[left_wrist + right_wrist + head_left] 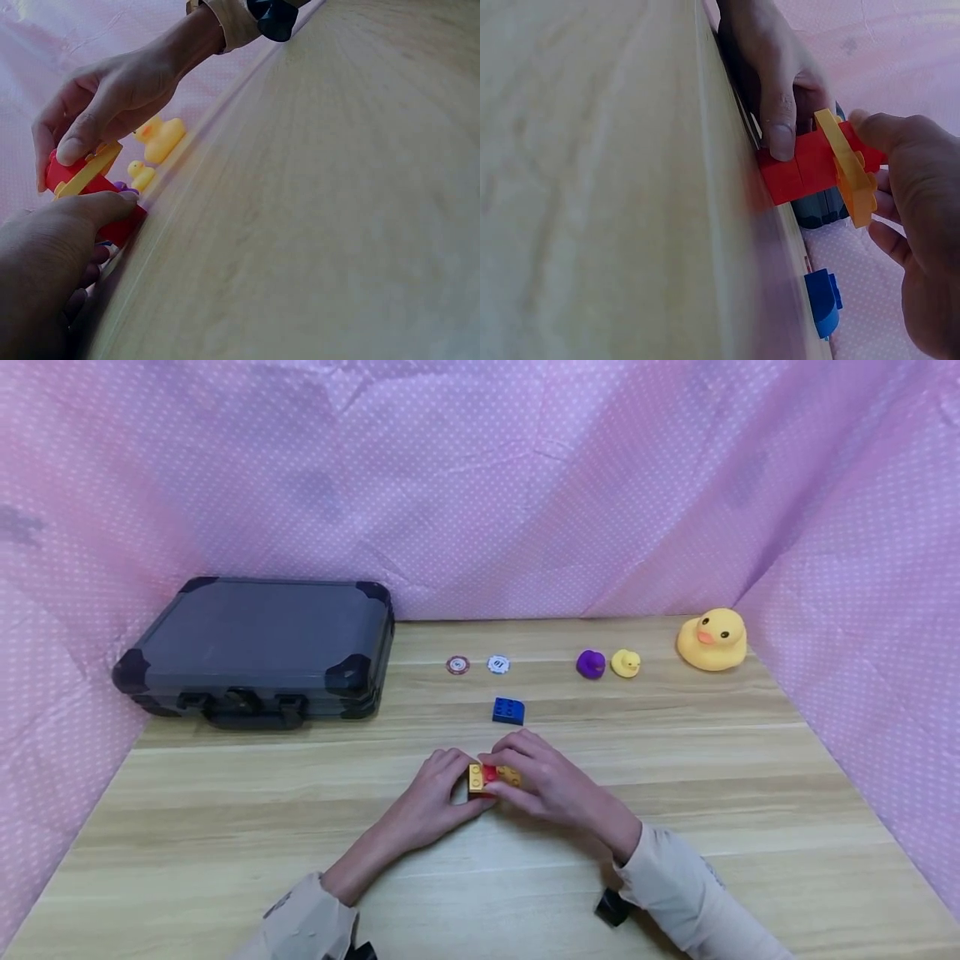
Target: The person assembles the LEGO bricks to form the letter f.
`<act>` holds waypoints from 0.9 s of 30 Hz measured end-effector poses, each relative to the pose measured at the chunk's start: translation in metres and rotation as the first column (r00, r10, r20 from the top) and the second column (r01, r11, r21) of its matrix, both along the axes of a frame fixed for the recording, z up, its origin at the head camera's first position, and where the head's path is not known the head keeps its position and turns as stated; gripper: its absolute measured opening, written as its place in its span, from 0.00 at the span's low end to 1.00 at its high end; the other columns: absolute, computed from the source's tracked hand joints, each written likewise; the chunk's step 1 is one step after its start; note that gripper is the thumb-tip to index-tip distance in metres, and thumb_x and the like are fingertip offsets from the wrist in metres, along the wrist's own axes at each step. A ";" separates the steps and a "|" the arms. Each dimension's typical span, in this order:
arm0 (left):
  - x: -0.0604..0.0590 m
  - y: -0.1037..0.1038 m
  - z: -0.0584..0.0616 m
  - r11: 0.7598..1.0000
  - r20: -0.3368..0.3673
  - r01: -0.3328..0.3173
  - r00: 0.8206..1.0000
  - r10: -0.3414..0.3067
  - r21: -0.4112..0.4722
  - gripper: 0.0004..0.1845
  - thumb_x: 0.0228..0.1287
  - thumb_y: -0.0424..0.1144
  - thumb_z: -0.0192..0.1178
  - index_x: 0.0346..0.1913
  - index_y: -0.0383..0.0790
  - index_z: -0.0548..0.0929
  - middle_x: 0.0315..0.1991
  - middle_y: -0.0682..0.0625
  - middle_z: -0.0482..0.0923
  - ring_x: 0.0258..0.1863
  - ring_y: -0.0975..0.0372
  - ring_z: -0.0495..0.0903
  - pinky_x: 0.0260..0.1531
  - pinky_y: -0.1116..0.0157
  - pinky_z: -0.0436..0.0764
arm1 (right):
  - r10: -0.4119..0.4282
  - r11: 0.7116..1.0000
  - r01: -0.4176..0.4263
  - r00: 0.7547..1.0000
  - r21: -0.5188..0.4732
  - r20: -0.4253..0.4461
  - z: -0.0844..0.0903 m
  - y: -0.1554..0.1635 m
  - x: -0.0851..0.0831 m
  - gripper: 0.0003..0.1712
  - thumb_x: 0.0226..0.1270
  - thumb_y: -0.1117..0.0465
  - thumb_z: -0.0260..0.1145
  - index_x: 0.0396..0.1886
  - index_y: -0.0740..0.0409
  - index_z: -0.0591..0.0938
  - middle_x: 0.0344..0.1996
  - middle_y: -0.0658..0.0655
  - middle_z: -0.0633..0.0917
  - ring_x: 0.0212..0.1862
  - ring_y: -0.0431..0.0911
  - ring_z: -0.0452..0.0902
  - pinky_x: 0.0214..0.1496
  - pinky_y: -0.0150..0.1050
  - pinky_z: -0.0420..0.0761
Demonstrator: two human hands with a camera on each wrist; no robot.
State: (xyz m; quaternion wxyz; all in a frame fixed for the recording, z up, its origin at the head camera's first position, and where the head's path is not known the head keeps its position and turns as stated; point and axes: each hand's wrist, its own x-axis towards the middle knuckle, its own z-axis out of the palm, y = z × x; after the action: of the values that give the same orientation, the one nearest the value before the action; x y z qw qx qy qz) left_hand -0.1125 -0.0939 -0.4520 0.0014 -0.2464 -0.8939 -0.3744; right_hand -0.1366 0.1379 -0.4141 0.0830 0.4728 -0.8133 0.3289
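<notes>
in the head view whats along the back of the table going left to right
Dark case → red-rimmed chip → white chip → purple duck → small yellow duck → big yellow duck.

Both hands [498, 789] together, fingers [780, 135] curled

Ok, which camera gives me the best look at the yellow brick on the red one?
The right wrist view: the yellow brick shows edge-on, clear of fingers, tilted on the red brick. The left wrist view shows one yellow edge under the right hand. The head view hides most of it behind both hands.
</notes>
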 end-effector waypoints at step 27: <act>-0.001 0.000 -0.002 1.000 -0.033 0.010 0.999 -0.009 0.007 0.20 0.63 0.50 0.74 0.52 0.46 0.82 0.47 0.57 0.78 0.47 0.62 0.72 0.49 0.57 0.75 | -0.031 0.998 0.039 0.990 -0.054 0.140 -0.005 -0.003 0.000 0.20 0.65 0.59 0.77 0.55 0.55 0.83 0.53 0.48 0.82 0.58 0.44 0.73 0.62 0.45 0.76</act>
State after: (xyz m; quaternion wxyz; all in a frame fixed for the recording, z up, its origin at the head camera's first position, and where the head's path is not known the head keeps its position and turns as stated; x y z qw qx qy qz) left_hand -0.1134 -0.0942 -0.4542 0.0151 -0.2567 -0.8912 -0.3738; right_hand -0.1364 0.1349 -0.4195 0.0452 0.4320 -0.8155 0.3825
